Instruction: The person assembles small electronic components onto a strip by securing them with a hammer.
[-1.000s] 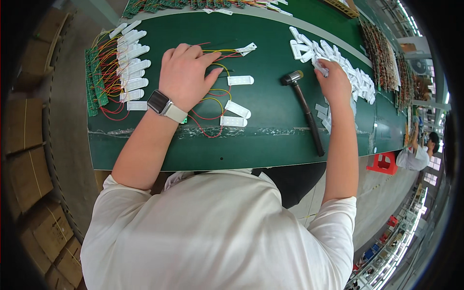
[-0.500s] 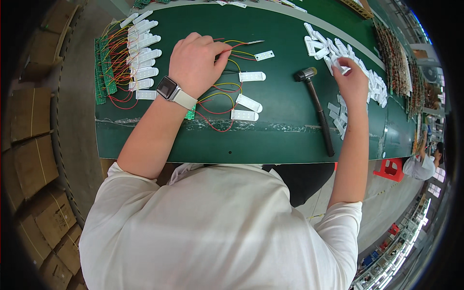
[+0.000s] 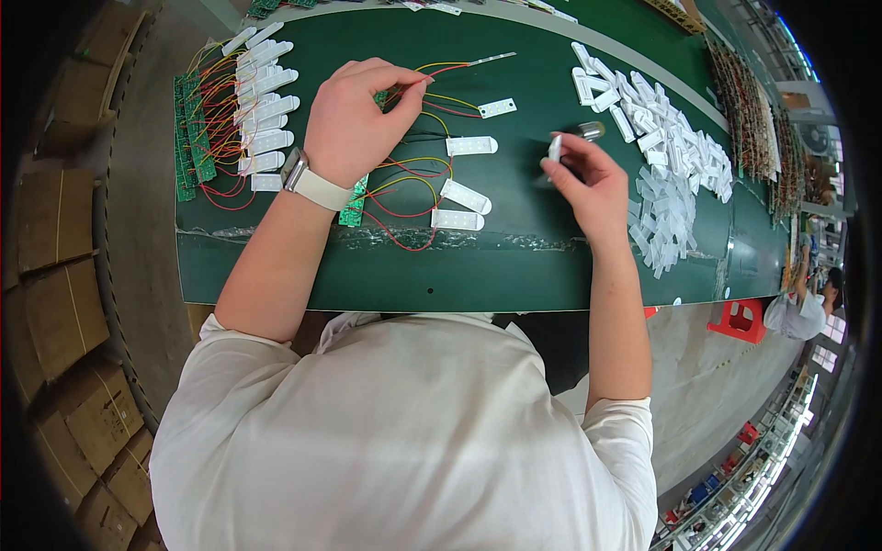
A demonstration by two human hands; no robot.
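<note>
Near the middle of the green surface (image 3: 533, 275), the right hand (image 3: 593, 188) has thumb and fingers together at the tips, clamped on a small white piece (image 3: 555, 147). A little farther, the left hand (image 3: 363, 115) pinches red and yellow wires (image 3: 446, 69), whose far end carries a thin strip (image 3: 491, 59). I judge that the step in hand is this double holding, as piece and strip are well apart. The next move, in my opinion, calls for a gentle pinch and no pulling on the wires.

About the look: the white piece is narrow and somewhat blurred, so its inner side I cannot tell. The strip is pale and shows almost from its edge. Just beyond the right hand is a hammer head (image 3: 590, 130), partly hidden; to its right lies a heap of white pieces (image 3: 684, 142).
</note>
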